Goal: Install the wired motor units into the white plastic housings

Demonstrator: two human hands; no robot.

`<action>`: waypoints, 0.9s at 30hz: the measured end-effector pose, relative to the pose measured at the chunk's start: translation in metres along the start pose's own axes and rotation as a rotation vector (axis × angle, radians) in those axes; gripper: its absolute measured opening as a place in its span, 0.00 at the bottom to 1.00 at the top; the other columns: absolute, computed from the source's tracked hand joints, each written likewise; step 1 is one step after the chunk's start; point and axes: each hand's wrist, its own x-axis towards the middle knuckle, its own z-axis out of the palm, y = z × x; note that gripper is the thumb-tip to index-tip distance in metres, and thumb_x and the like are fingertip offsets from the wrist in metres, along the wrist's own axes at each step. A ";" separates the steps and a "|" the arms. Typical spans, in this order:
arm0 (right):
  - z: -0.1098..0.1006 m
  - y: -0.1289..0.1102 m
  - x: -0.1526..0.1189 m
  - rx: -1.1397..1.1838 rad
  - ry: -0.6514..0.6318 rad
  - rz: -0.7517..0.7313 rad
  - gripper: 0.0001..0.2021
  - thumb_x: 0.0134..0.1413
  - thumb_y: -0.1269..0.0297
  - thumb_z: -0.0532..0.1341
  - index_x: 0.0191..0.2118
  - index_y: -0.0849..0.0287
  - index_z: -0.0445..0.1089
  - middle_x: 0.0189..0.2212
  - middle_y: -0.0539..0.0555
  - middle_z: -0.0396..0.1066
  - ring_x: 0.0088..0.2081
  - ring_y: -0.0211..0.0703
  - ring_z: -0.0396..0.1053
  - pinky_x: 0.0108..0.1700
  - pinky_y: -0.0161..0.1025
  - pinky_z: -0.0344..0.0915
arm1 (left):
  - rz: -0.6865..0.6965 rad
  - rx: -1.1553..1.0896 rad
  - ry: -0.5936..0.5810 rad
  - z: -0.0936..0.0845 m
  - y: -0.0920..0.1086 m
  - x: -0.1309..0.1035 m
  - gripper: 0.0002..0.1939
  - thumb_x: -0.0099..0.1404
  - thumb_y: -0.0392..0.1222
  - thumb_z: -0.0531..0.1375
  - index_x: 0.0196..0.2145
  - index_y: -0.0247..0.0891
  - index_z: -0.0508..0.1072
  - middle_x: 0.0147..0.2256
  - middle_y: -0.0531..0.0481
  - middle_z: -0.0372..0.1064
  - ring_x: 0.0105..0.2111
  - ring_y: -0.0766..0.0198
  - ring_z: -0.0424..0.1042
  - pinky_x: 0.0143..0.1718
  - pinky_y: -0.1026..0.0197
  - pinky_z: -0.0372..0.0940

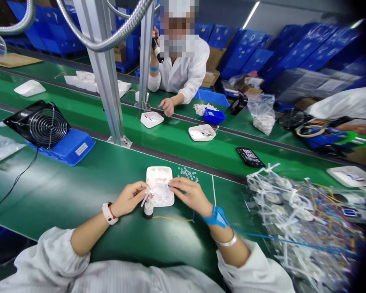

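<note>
Pinching white tubing (145, 198) in left hand (133, 197), seemingly small part (170, 184) in right hand (189, 193). Closely flanking white shell (159, 170) — set lengthwise outward.

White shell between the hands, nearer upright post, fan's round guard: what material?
White shell: probably molded plastic, smooth; rounded corners and a pale, even rim suggest it.
Nearer upright post: likely extruded aluminum, satin silver; grooves run lengthwise.
Fan's round guard: glinting rings look like metal wire, possibly plated steel; can't confirm.
</note>
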 end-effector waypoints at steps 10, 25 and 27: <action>-0.008 -0.012 0.004 0.073 0.018 0.179 0.10 0.55 0.59 0.58 0.40 0.56 0.71 0.37 0.57 0.71 0.38 0.44 0.69 0.42 0.44 0.67 | 0.061 -0.001 0.033 -0.002 0.007 -0.004 0.14 0.64 0.49 0.54 0.33 0.32 0.68 0.26 0.48 0.69 0.26 0.67 0.69 0.29 0.64 0.64; 0.015 -0.028 0.018 1.038 0.024 0.672 0.17 0.47 0.50 0.61 0.37 0.59 0.64 0.18 0.45 0.65 0.14 0.28 0.56 0.18 0.29 0.52 | 0.162 0.017 0.122 -0.005 0.024 -0.009 0.12 0.64 0.46 0.55 0.32 0.33 0.69 0.25 0.48 0.70 0.24 0.67 0.69 0.27 0.66 0.65; 0.013 -0.028 0.017 1.085 0.008 0.702 0.18 0.46 0.49 0.62 0.36 0.58 0.64 0.16 0.43 0.63 0.11 0.25 0.48 0.14 0.27 0.43 | 0.148 0.020 0.097 -0.005 0.024 -0.010 0.13 0.64 0.47 0.55 0.32 0.32 0.69 0.25 0.48 0.70 0.24 0.67 0.69 0.27 0.65 0.65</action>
